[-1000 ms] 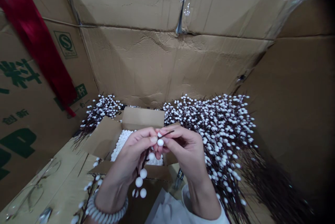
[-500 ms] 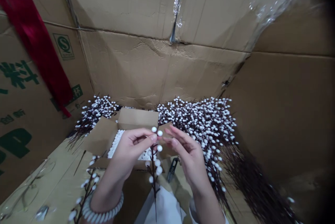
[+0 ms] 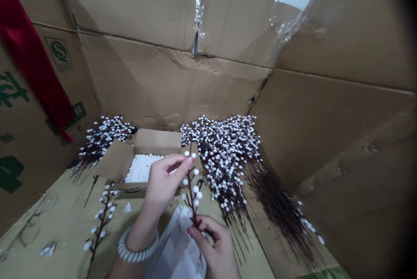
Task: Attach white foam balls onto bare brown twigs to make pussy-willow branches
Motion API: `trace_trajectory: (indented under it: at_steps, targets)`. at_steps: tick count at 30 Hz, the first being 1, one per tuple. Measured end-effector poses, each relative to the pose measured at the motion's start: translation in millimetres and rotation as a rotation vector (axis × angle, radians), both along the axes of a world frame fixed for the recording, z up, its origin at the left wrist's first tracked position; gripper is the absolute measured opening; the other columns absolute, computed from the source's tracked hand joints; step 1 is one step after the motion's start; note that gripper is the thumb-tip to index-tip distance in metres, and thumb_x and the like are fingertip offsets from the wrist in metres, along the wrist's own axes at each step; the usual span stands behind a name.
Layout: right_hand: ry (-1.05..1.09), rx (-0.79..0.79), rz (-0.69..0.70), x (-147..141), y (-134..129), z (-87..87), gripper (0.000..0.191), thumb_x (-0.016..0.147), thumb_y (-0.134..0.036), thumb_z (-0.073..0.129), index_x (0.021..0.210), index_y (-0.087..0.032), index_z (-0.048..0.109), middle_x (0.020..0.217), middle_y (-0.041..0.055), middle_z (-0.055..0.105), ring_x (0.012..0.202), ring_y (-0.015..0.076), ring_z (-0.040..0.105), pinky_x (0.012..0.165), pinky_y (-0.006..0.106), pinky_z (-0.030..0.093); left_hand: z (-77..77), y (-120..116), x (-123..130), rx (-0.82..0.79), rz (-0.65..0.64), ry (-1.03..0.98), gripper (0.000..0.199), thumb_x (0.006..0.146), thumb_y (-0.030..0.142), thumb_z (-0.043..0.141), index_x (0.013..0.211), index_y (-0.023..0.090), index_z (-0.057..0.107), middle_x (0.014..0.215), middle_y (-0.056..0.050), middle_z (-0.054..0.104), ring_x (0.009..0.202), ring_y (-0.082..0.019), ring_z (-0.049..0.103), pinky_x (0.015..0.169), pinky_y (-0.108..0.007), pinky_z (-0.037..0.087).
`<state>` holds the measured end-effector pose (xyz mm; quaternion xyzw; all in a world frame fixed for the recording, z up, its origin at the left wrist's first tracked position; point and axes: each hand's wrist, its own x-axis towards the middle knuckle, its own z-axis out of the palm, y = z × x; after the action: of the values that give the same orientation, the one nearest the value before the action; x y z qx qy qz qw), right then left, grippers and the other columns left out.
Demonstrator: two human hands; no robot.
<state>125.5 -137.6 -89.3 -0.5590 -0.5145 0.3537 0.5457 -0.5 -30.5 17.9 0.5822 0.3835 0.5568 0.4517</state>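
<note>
A dark brown artificial berry branch (image 3: 191, 198) with white berries stands nearly upright between my hands. My left hand (image 3: 166, 179), with a pale coiled band on its wrist, pinches the branch near its top, just under two berries. Lower down, my right hand (image 3: 213, 240) grips the stem between thumb and fingers; the stem's thin end hangs below it. Behind my left hand is an open cardboard box (image 3: 158, 141) filled with loose white berries (image 3: 142, 167). Another berry branch (image 3: 100, 222) lies on the table to the left.
A big heap of berry branches (image 3: 228, 157) lies at the back right, a smaller bunch (image 3: 106, 137) at the back left. Bare brown stems (image 3: 280, 209) lie to the right. Cardboard walls (image 3: 146, 74) surround the table, and a red ribbon (image 3: 35, 53) hangs at left.
My right hand has moved down from beside the branch's top and closed on its lower stem. My left hand keeps its pinch near the top. The view has swung to the right.
</note>
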Motion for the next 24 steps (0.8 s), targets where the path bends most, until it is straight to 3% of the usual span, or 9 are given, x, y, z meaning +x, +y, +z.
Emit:
trace_trajectory:
  at_steps: [4, 7, 10, 14, 17, 20, 24]
  targets:
    - [0.080, -0.061, -0.120, 25, -19, -4.4, 0.028, 0.074, -0.044, 0.074, 0.073, -0.016, 0.075, 0.067, 0.0062, 0.073, 0.064, 0.0214, 0.068, 0.061, 0.028, 0.053, 0.4, -4, 0, 0.084, -0.045, 0.156, 0.019, 0.079, 0.032, 0.068, 0.068, 0.020, 0.077, 0.080, -0.005, 0.078, 0.079, -0.023, 0.068, 0.075, -0.030, 0.047]
    - [0.075, -0.027, -0.316, 52, -30, -4.8, 0.035, 0.068, -0.051, 0.077, 0.069, -0.016, 0.072, 0.066, 0.0072, 0.074, 0.061, 0.0224, 0.068, 0.059, 0.030, 0.054, -6.2, -4, 0, 0.111, -0.009, 0.237, 0.024, 0.083, 0.034, 0.063, 0.068, 0.021, 0.076, 0.078, -0.004, 0.077, 0.080, -0.023, 0.067, 0.074, -0.030, 0.045]
    - [0.054, -0.014, -0.409, 82, -27, -3.9, 0.040, 0.067, -0.055, 0.075, 0.074, -0.017, 0.070, 0.067, 0.0071, 0.074, 0.065, 0.0236, 0.070, 0.065, 0.033, 0.055, -16.9, -6, -5, 0.113, 0.045, 0.283, 0.028, 0.084, 0.034, 0.058, 0.064, 0.021, 0.073, 0.073, -0.003, 0.074, 0.076, -0.022, 0.065, 0.072, -0.030, 0.044]
    - [-0.010, -0.031, -0.433, 120, 7, -5.5, 0.044, 0.068, -0.058, 0.074, 0.078, -0.015, 0.066, 0.071, 0.0067, 0.073, 0.074, 0.0255, 0.071, 0.073, 0.038, 0.056, -30.5, -13, -18, 0.110, 0.108, 0.318, 0.028, 0.083, 0.036, 0.057, 0.063, 0.022, 0.071, 0.072, -0.004, 0.073, 0.077, -0.023, 0.064, 0.072, -0.031, 0.045]
    - [-0.114, -0.087, -0.420, 140, 43, -9.1, 0.029, 0.085, -0.042, 0.066, 0.091, -0.013, 0.066, 0.085, 0.0051, 0.071, 0.080, 0.0201, 0.069, 0.078, 0.038, 0.056, -34.7, -22, -29, 0.111, 0.138, 0.339, 0.025, 0.081, 0.038, 0.059, 0.066, 0.022, 0.071, 0.074, -0.005, 0.074, 0.079, -0.025, 0.064, 0.074, -0.032, 0.046]
    - [-0.232, -0.130, -0.435, 147, 72, -11.5, 0.027, 0.092, -0.033, 0.060, 0.113, -0.015, 0.061, 0.112, 0.0069, 0.065, 0.094, 0.0202, 0.066, 0.081, 0.041, 0.056, -33.6, -32, -37, 0.120, 0.152, 0.349, 0.024, 0.080, 0.038, 0.059, 0.067, 0.022, 0.072, 0.076, -0.006, 0.074, 0.079, -0.025, 0.064, 0.074, -0.033, 0.047]
    - [-0.369, -0.131, -0.450, 147, 92, -14.3, 0.032, 0.092, -0.034, 0.060, 0.118, -0.016, 0.059, 0.120, 0.0080, 0.062, 0.101, 0.0234, 0.064, 0.084, 0.043, 0.055, -31.3, -41, -44, 0.137, 0.154, 0.367, 0.026, 0.081, 0.037, 0.057, 0.063, 0.023, 0.070, 0.074, -0.005, 0.073, 0.080, -0.025, 0.063, 0.076, -0.034, 0.047]
